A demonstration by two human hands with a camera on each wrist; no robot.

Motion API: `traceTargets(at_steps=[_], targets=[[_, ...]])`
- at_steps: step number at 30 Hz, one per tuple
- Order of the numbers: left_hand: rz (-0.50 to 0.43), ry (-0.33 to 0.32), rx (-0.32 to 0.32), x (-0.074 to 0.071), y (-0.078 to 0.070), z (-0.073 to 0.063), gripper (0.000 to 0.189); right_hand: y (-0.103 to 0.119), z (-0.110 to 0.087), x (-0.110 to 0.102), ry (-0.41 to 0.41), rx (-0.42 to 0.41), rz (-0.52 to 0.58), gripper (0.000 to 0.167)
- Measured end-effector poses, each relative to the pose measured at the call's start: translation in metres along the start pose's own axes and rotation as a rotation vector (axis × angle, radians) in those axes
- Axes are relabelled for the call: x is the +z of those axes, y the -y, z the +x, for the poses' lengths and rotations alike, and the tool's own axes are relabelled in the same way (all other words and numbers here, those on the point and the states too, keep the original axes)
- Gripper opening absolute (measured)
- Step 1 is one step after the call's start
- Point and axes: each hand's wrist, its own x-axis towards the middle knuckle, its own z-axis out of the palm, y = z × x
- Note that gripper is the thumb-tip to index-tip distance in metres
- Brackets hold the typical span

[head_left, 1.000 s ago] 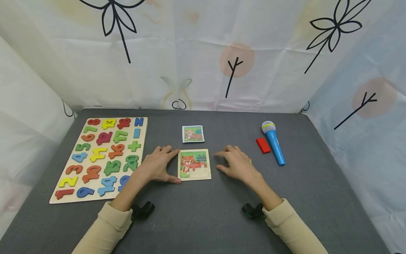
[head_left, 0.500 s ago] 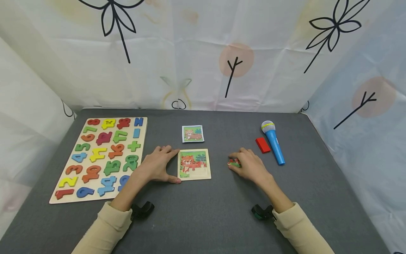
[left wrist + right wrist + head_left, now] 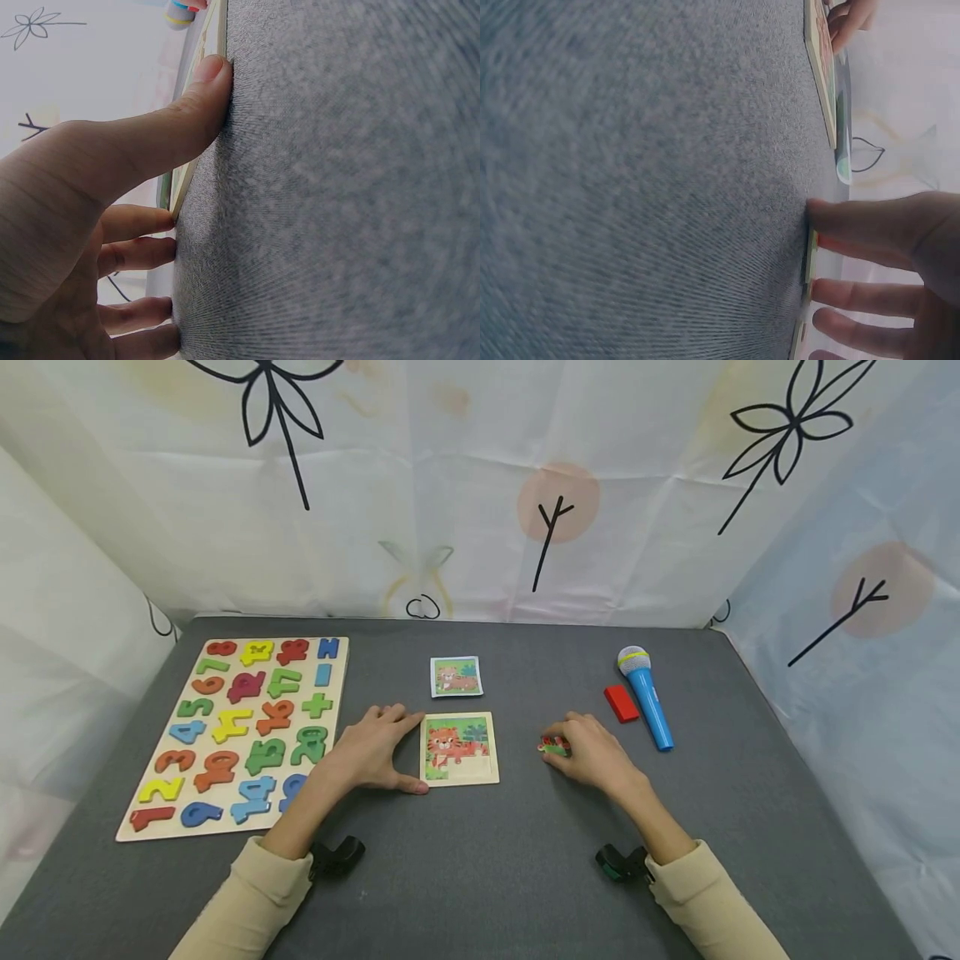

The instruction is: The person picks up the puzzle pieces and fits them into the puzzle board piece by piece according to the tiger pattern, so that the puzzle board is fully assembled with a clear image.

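A square wooden jigsaw board [image 3: 474, 770] with a tiger picture lies flat mid-table, bare wood showing at its lower right. My left hand [image 3: 372, 747] holds its left side, thumb at the near corner and index finger at the far corner. In the left wrist view, the thumb [image 3: 187, 112] presses the board's edge [image 3: 223, 26]. To the right, my right hand [image 3: 592, 752] holds a small red-and-green jigsaw piece [image 3: 553, 746] between thumb and fingers, low at the table. The right wrist view shows this piece [image 3: 811, 255] edge-on; the fingers partly hide it.
Behind the board lies a small picture card [image 3: 457, 677]. A wooden number board [image 3: 180, 818] with several coloured figures fills the left side. On the right are a red block [image 3: 622, 703] and a blue toy microphone [image 3: 651, 697]. Fabric walls [image 3: 480, 568] enclose the grey table [image 3: 465, 877].
My right hand has moved right, away from the jigsaw board, and now holds the small piece. It hardly moved in the last half second. My left hand stays at the board.
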Motion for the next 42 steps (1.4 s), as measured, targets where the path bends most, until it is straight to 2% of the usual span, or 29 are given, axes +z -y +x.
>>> traceTargets(at_steps=[15, 24, 42], targets=[[-0.002, 0.011, -0.011, 0.0, -0.001, 0.0, 0.112, 0.007, 0.003, 0.005, -0.018, -0.058, 0.044, 0.027], [0.0, 0.006, -0.007, -0.001, -0.001, -0.001, 0.111, 0.024, 0.007, 0.006, -0.017, -0.059, 0.034, 0.026], [0.007, -0.004, -0.001, 0.0, 0.0, 0.0, 0.112, 0.058, 0.018, 0.016, -0.006, -0.157, 0.042, 0.028]])
